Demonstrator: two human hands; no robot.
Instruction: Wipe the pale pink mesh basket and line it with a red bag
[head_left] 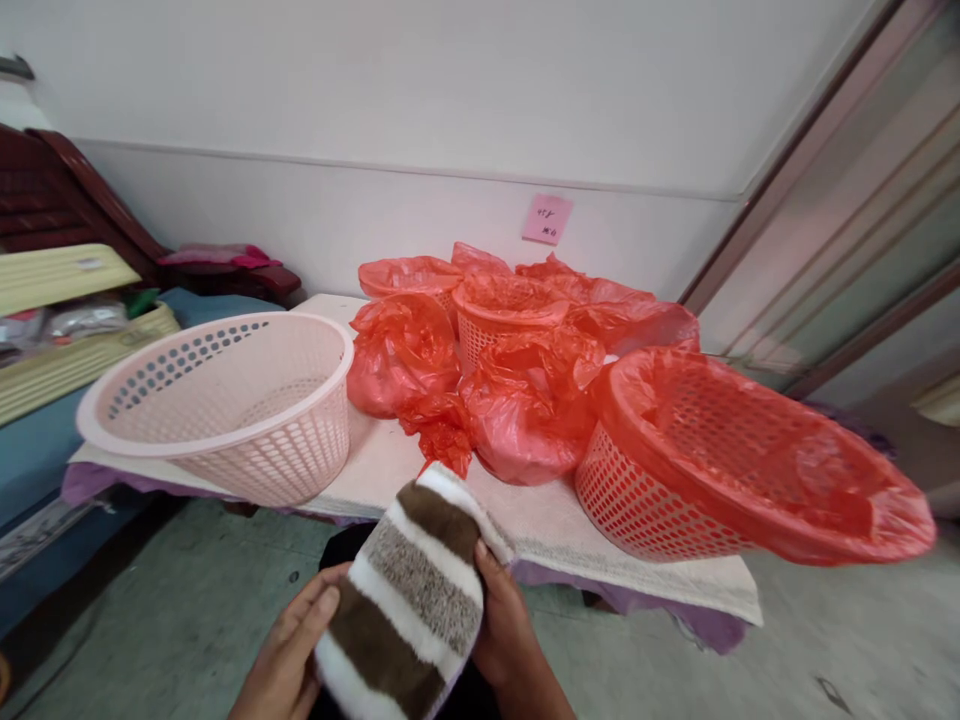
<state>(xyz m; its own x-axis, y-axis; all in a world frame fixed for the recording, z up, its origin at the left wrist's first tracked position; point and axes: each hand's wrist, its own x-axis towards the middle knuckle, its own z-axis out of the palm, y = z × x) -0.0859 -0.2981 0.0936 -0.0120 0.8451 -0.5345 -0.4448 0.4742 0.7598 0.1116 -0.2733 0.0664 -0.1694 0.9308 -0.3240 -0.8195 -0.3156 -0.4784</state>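
Note:
A striped plush cloth piece (424, 580) in brown, white and speckled grey is held up in front of my lap. My left hand (296, 640) pinches its left edge, thumb on top. On its right edge, my right hand (506, 620) grips with the thumb over the face and the other fingers behind. The lower end runs out of view at the bottom. Just beyond the cloth's top edge lies a crumpled red plastic bag (442, 430) on a low table (382, 465).
An unlined pink basket (225, 430) stands on the table's left. A basket lined with red plastic (675, 500) overhangs the right end. Several filled red bags (525, 420) and lined baskets sit between them. A pink note (547, 218) is on the wall behind.

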